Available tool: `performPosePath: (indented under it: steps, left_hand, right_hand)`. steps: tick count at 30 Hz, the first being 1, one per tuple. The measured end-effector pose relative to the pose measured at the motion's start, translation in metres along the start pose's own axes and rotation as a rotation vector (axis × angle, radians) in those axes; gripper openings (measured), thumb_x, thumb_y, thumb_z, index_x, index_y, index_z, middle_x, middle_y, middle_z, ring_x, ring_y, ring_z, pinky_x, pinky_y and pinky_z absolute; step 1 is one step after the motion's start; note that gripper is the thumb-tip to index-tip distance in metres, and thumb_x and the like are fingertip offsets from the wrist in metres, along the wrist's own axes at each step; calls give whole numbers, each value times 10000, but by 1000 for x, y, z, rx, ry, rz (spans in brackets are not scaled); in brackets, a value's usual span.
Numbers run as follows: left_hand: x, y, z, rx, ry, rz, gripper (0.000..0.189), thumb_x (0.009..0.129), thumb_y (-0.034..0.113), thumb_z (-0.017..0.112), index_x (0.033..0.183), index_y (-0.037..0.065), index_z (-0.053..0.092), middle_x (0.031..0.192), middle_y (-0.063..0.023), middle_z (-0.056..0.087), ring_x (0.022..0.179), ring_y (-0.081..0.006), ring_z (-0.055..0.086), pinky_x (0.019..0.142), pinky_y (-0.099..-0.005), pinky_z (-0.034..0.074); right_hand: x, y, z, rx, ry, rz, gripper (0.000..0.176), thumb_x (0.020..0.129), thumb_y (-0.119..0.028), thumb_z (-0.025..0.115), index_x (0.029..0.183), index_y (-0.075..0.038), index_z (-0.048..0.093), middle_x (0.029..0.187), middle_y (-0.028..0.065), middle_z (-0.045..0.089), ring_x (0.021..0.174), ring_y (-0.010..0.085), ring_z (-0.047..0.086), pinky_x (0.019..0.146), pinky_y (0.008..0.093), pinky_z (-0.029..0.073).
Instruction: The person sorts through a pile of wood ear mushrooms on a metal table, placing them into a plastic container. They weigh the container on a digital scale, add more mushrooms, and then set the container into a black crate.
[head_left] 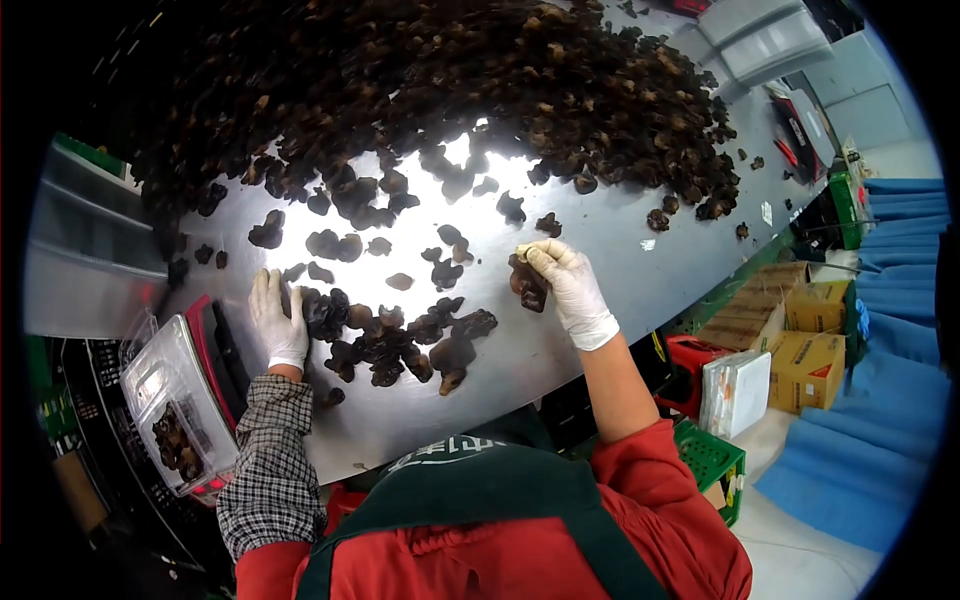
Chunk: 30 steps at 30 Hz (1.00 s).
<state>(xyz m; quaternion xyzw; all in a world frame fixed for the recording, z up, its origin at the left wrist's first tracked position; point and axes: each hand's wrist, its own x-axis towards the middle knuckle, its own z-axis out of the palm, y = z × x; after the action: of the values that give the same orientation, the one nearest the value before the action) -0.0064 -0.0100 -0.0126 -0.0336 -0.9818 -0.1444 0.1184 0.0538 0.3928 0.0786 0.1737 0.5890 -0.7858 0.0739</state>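
Note:
My right hand [565, 285], in a white glove, pinches a dark wood ear mushroom [528, 285] between thumb and fingertips; the piece hangs just over the metal table [620, 280]. Also gloved, my left hand [277, 320] lies with its fingers stretched out on the table, holding nothing I can see. Right beside its thumb is a dark clump of wood ear [325, 313]. A loose group of wood ear pieces [390, 350] spreads between both hands. Several single pieces [400, 281] are scattered farther up.
A large heap of wood ears [430, 80] covers the far side of the table. At the left stands a scale [185, 400] with a clear tray holding some pieces. Clear plastic bins [765, 40] sit at the far right. Cardboard boxes [805, 370] and a green crate [712, 460] are on the floor.

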Motion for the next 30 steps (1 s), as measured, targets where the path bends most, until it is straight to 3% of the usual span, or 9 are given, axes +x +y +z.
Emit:
performPosePath:
  steps: [10,19,22,25,28,29,30]
  left_hand:
    - [0,2,0,30,-15,-6,463,923,270,540,1326,50,476,1402,-176,423,1325,-329,347,1114,-424,244]
    - [0,-6,5,34,-14,15,460,924,247,540,1332,47,468,1415,-178,410,1337,-325,336,1117,-420,240]
    - [0,-7,5,36,-10,21,459,922,241,541,1333,50,468,1413,-178,412,1333,-329,342,1114,-424,243]
    - [0,-7,4,39,0,34,464,920,245,546,1336,54,468,1412,-179,415,1331,-331,347,1111,-427,247]
    - [-1,-11,7,62,-2,33,471,915,250,554,1333,51,469,1407,-181,419,1329,-335,350,1107,-431,250]
    - [0,-11,8,41,-11,18,469,918,257,548,1331,48,470,1406,-183,420,1329,-339,348,1107,-432,250]
    - [0,-6,6,45,-8,22,468,921,259,544,1332,48,469,1406,-184,419,1328,-340,348,1107,-433,249]
  right_hand:
    - [-22,5,-6,273,-88,-48,157,955,-170,520,928,-33,593,858,59,612,735,151,605,655,279,512]
    - [-37,18,-24,-30,85,5,168,946,-179,561,968,-29,632,778,38,624,767,132,598,700,263,492]
    - [-40,26,-8,-278,59,-123,170,938,-149,568,1001,-17,655,829,45,647,786,119,599,733,254,484]
    - [-58,6,-24,-669,180,-341,174,925,-100,558,1027,-9,666,874,50,661,809,112,602,784,244,477]
    - [-106,-15,-109,-547,366,-61,233,902,-31,509,1085,13,646,916,55,664,815,114,604,804,242,476]
    - [-126,-5,-151,-795,330,-31,259,861,-80,565,1101,-33,651,972,127,676,863,205,644,810,314,497]
    - [-148,4,-179,-1421,366,-34,321,831,-98,588,1143,-29,618,1008,145,663,923,277,641,824,361,504]
